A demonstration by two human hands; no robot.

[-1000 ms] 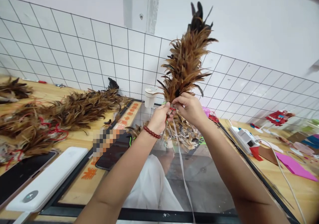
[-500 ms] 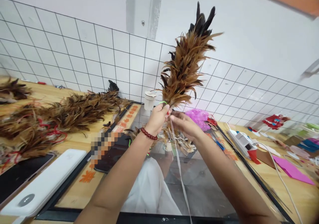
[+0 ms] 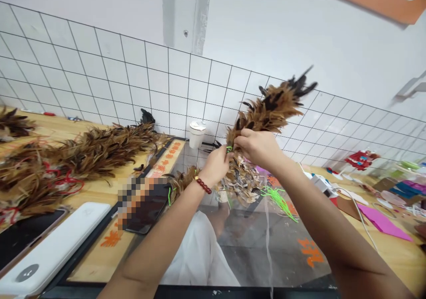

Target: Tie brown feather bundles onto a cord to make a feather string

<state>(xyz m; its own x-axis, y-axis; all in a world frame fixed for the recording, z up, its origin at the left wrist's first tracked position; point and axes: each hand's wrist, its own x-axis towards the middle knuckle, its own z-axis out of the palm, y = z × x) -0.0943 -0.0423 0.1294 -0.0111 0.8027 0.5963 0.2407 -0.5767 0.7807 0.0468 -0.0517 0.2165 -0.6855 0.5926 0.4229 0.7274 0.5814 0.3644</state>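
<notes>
My left hand point(image 3: 215, 163), wearing a red bead bracelet point(image 3: 203, 186), is closed round the lower end of a brown and black feather duster point(image 3: 269, 108). The duster tilts up to the right. A green cord point(image 3: 229, 148) shows at its base. My right hand point(image 3: 259, 148) is pinched against the bottom feathers, close beside my left. A thin white strip of tape point(image 3: 267, 232) runs up from the table's front and vanishes behind my right hand, so its upper end is hidden. Loose feathers point(image 3: 244, 183) and bright green strings point(image 3: 279, 201) lie below my hands.
Feather bundles with red cords point(image 3: 106, 150) lie on the left. A power bank point(image 3: 63, 245) and a dark phone point(image 3: 146, 210) are nearer. A white cup point(image 3: 197, 134) stands by the wire grid point(image 3: 133, 79). A power strip point(image 3: 322, 184) and pink sheet point(image 3: 384, 222) lie right.
The duster has tipped down and to the right. My right hand has moved from beside its base up against the lower feathers, and the tape now hangs farther right. Green strings have come into view.
</notes>
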